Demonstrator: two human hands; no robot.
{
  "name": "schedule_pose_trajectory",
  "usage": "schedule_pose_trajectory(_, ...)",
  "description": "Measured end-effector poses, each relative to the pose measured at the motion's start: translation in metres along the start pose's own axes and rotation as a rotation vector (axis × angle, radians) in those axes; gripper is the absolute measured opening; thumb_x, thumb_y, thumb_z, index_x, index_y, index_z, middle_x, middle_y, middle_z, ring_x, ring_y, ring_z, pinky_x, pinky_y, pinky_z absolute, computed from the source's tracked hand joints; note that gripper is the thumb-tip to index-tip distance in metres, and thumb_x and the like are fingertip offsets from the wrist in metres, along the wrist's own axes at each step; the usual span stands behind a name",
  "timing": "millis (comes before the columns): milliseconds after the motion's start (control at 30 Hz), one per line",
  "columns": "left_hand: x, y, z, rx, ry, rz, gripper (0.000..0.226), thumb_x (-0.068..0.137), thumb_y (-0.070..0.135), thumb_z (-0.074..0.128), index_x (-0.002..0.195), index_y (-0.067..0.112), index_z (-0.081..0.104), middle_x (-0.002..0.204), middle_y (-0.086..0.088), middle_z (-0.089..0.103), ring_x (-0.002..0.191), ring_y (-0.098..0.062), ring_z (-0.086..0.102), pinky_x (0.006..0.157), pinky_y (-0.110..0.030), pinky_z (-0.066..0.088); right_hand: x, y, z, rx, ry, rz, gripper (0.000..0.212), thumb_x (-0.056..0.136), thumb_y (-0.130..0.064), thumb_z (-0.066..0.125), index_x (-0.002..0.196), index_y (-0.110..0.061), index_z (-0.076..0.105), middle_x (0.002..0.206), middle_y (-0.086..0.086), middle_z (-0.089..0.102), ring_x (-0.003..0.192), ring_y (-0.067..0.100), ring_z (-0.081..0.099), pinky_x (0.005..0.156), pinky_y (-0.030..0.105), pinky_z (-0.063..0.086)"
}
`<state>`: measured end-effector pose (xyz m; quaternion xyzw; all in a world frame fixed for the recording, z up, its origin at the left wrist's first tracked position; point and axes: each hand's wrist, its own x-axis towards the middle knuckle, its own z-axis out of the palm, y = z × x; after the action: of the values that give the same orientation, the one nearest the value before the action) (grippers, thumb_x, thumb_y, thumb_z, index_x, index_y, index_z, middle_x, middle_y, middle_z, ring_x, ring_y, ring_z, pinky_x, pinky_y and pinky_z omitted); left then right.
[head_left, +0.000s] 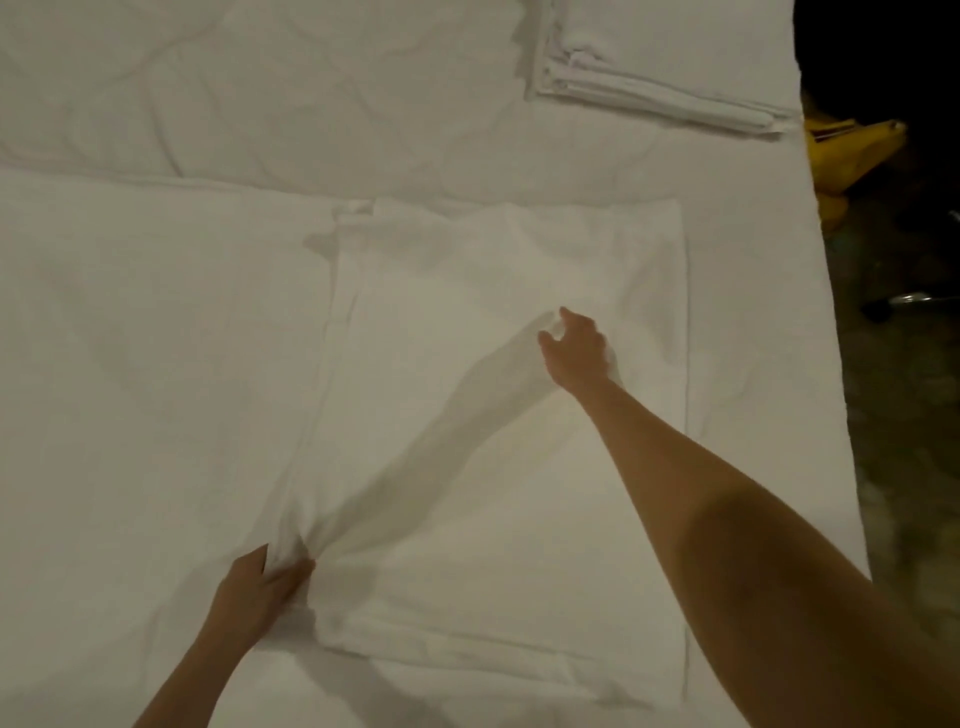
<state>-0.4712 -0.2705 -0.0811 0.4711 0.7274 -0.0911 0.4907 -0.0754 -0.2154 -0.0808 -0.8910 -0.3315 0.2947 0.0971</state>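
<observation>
The white cloth (493, 467) lies half folded on the bed (156, 364). The left hand (265, 582) grips its near corner and the right hand (576, 348) pinches its middle. More folds likely remain.

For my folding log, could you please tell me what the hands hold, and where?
Left hand grips the white cloth at its bunched near-left corner; whether the right hand pinches its middle is unclear.
</observation>
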Motion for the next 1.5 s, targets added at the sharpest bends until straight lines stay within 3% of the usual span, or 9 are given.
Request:
schedule_pose_trajectory(133,0.002,0.015,-0.006,0.074,-0.137,-0.077,0.063,0.036,0.052,0.079,0.076,0.004,0.069,0.078,-0.017,0.07,0.074,-0.028,0.064,0.067,-0.037,0.047,0.008,0.047,-0.019,-0.158,-0.047,0.004,0.055,0.098,-0.03,0.043,0.148,-0.012,0.03,0.154,0.011,0.028,0.139,0.03,0.029,0.114,0.04,0.026)
schedule_pose_trajectory(300,0.035,0.115,-0.02,-0.279,-0.097,0.04,0.033,0.084,0.023,0.07,0.112,0.005,0.065,0.094,-0.012,0.068,0.078,-0.023,0.062,0.074,-0.032,0.048,0.012,0.051,-0.019,-0.185,-0.062,-0.021,0.053,0.096,-0.032,0.045,0.147,-0.019,0.032,0.154,0.004,0.023,0.139,0.029,0.022,0.11,0.049,0.029)
schedule_pose_trajectory(433,0.084,0.201,-0.025,-0.446,-0.119,0.143,0.081,0.065,0.048,0.082,0.129,0.006,0.056,0.116,-0.009,0.064,0.092,-0.025,0.065,0.086,-0.042,0.053,0.026,0.043,-0.023,-0.197,-0.037,-0.08,0.054,0.096,-0.03,0.046,0.147,-0.02,0.032,0.156,0.005,0.018,0.142,0.03,0.018,0.112,0.049,0.026)
schedule_pose_trajectory(600,0.121,0.279,-0.033,-0.595,-0.189,0.189,0.049,0.081,0.036,0.072,0.121,0.008,0.064,0.107,-0.008,0.067,0.082,-0.019,0.068,0.081,-0.034,0.054,0.062,0.03,-0.037,-0.326,0.026,-0.201,0.055,0.097,-0.033,0.045,0.148,-0.023,0.027,0.16,0.001,0.01,0.147,0.024,0.009,0.112,0.057,0.022)
schedule_pose_trajectory(867,0.194,0.346,-0.047,-0.564,0.034,0.244,0.086,0.053,0.04,0.09,0.128,0.011,0.059,0.108,-0.005,0.067,0.099,-0.022,0.065,0.093,-0.047,0.051,0.121,0.013,-0.052,-0.447,0.165,-0.366,0.061,0.097,-0.035,0.042,0.153,-0.026,0.017,0.162,0.001,0.004,0.149,0.022,0.002,0.113,0.058,0.008)
schedule_pose_trajectory(933,0.2,0.358,-0.049,-0.61,0.05,0.329,0.048,0.068,0.008,0.081,0.112,0.001,0.064,0.091,-0.007,0.071,0.082,-0.02,0.069,0.086,-0.047,0.054,0.146,0.008,-0.069,-0.474,0.176,-0.334,0.061,0.098,-0.036,0.041,0.153,-0.023,0.017,0.161,0.002,0.01,0.148,0.021,0.004,0.114,0.057,0.004)
schedule_pose_trajectory(1033,0.2,0.364,-0.051,-0.68,0.067,0.426,0.031,0.068,-0.017,0.064,0.079,0.012,0.068,0.069,0.001,0.071,0.067,-0.016,0.068,0.072,-0.033,0.058,0.175,0.011,-0.096,-0.438,0.114,-0.252,0.055,0.097,-0.042,0.043,0.146,-0.019,0.032,0.15,0.007,0.037,0.143,0.024,0.024,0.114,0.059,0.0)
schedule_pose_trajectory(1267,0.184,0.284,-0.043,-0.256,-0.174,0.235,0.024,0.076,0.02,0.077,0.097,0.013,0.067,0.085,0.0,0.073,0.065,-0.011,0.069,0.055,-0.024,0.057,0.199,0.025,-0.128,-0.175,-0.014,-0.203,0.038,0.086,-0.039,0.066,0.113,-0.013,0.065,0.119,0.012,0.062,0.113,0.032,0.054,0.099,0.039,0.038)
schedule_pose_trajectory(1500,0.142,0.19,-0.03,-0.105,-0.204,-0.004,0.047,0.064,0.024,0.085,0.1,-0.001,0.068,0.074,-0.008,0.072,0.066,-0.026,0.065,0.058,-0.032,0.053,0.186,0.036,-0.084,-0.091,0.232,-0.116,0.039,0.094,-0.024,0.051,0.133,-0.021,0.046,0.14,0.009,0.04,0.133,0.027,0.033,0.11,0.055,0.024)
